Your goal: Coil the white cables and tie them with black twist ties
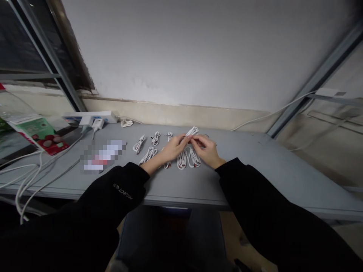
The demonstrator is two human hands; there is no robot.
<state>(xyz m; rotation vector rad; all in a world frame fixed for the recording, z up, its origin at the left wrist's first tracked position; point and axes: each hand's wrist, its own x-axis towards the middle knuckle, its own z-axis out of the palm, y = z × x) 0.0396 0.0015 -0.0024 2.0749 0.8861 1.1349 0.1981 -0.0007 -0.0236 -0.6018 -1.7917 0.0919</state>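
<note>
Both my hands meet over the middle of the grey table. My left hand (172,148) and my right hand (204,148) pinch a coiled white cable (193,132) between their fingertips. A thin dark tie (209,140) runs past my right fingers. Several other tied white cable bundles lie on the table, with the nearest two (188,158) directly below my hands. Another bundle (148,155) lies by my left wrist, and a further one (167,164) is partly hidden under that hand. Three more (155,138) stand in a row farther back.
A white power strip (89,116) with plugs sits at the back left, and white cords (25,181) trail over the table's left edge. Beside them are a blurred object (103,155) and a green-and-red package (36,132). The grey table (255,166) meets a wall behind.
</note>
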